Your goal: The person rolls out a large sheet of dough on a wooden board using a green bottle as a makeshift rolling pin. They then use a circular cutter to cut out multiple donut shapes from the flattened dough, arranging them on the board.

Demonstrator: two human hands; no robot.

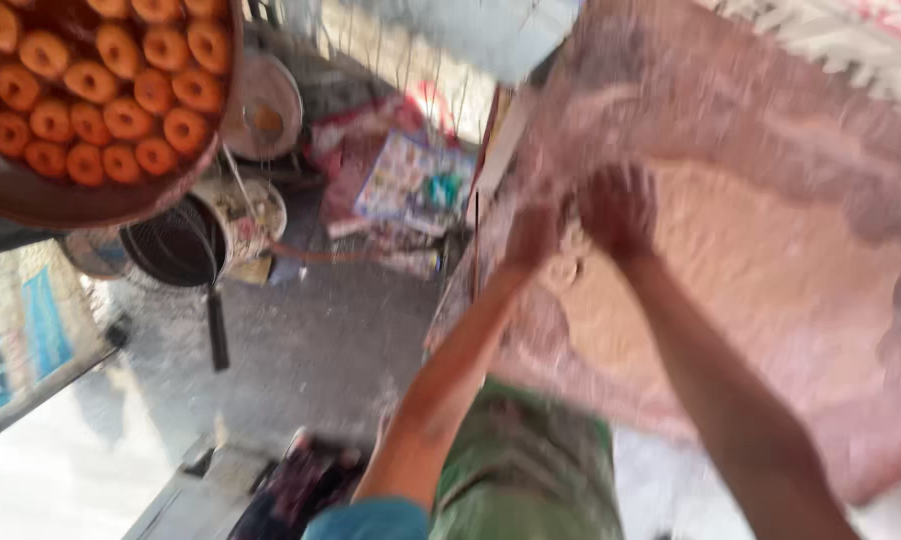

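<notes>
1. Both hands are sunk into a mound of pale, tan dough (731,260) spread over a pinkish sheet (821,110) that covers the bench on the right side of the view. The picture is smeared by motion, so fine detail is lost.
2. The left hand (534,232) presses into the dough at the mound's near-left edge, just beside the right hand (619,205); the two nearly touch. Whether the fingers are clenched on a lump or lying flat, I cannot tell through the blur.
3. Judging by its look, the dough is soft, heavy and sticky. It would sag if lifted by one edge, so it is best scooped from underneath with both palms, or gathered in from the rim of the mound. The sheet under it looks thin and limp and would likely slide or wrinkle if pulled.
4. At the top left a wide round pan (121,205) holds rows of orange-brown ring-shaped fried pieces (101,90).
5. Below the pan hangs a dark wire skimmer (176,245) with a long black handle.
6. On the floor beyond the bench's left edge lies a flat rectangular printed packet (411,180), mostly blue and white with bright patches, among crumpled red wrapping (356,140).
7. A blue-and-white panel (16,340) stands at the far left.
</notes>
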